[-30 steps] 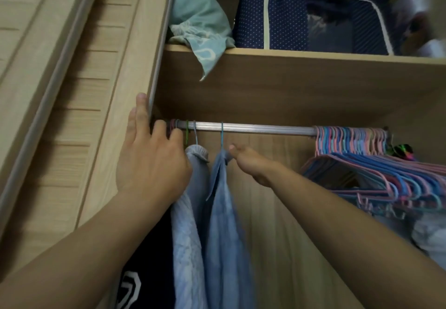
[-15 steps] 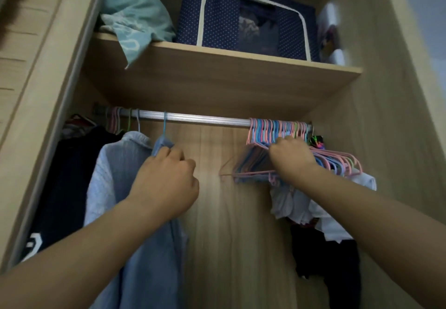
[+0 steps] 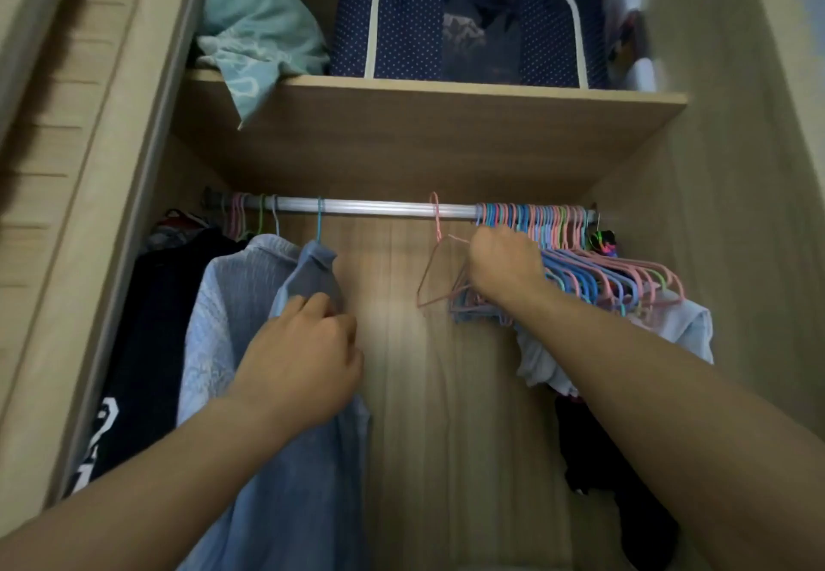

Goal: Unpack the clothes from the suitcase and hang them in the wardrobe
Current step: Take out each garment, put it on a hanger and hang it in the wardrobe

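Left hand: the left hand (image 3: pixel 303 360) is being held against the blue shirt (image 3: pixel 308 459), fingers curled and gripping a fold of its cloth just below the collar
Right hand: the right hand (image 3: pixel 502 264) is being closed around a pink hanger (image 3: pixel 435 258) at the left edge of the bunch of empty hangers (image 3: pixel 593 267)
Pink hanger: it is being kept hooked over the rail (image 3: pixel 379 206), apart from the bunch and tilted to the left
Blue shirt: it is being carried by a teal hanger hook on the left part of the rail, inside the wardrobe (image 3: pixel 446 392)
Neighbouring clothes: a pale blue ribbed garment (image 3: pixel 223 311) is hanging just left of the shirt, and a dark garment with white print (image 3: pixel 147 347) is hanging at the far left
Right side: pale and dark clothes (image 3: pixel 580 392) are hanging under the bunch of hangers
Shelf: a wooden shelf (image 3: pixel 424 133) above the rail is being used for a teal cloth (image 3: pixel 259 43), a navy dotted storage box (image 3: pixel 468 21) and blurred white items at the far right
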